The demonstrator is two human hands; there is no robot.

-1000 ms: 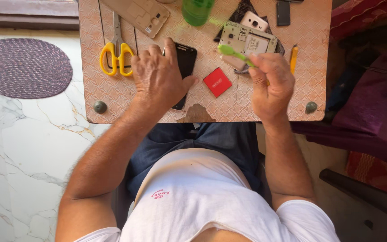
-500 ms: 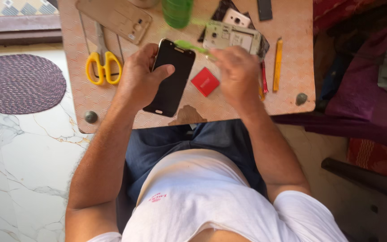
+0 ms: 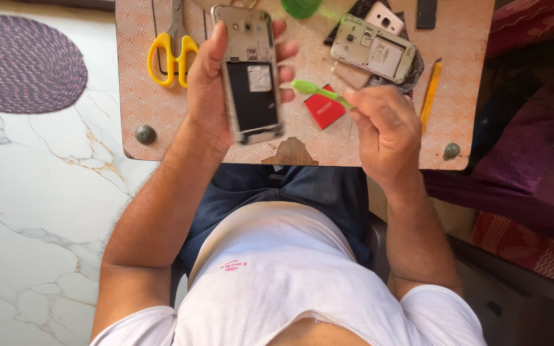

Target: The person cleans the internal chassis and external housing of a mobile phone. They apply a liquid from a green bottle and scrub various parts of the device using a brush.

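Observation:
My left hand [image 3: 209, 96] holds a smartphone [image 3: 250, 74] upright above the small patterned table [image 3: 161, 134], its open back facing me with the empty battery bay showing. My right hand [image 3: 386, 128] grips a green plastic pry tool [image 3: 318, 93] whose flat tip points at the phone's right edge, close to my left fingertips. A small red square piece [image 3: 325, 112] lies on the table just under the tool.
Yellow-handled scissors [image 3: 171, 51] lie at the table's left. Another opened phone [image 3: 373, 51] and phone parts sit at the back right, with a yellow pencil-like tool [image 3: 431, 93] beside them. A green round object [image 3: 301, 6] is at the far edge. A purple rug [image 3: 20, 64] lies on the marble floor.
My left hand has lifted the phone and turned it over, from screen side to open back. My right hand has brought the green tool toward the phone's right edge.

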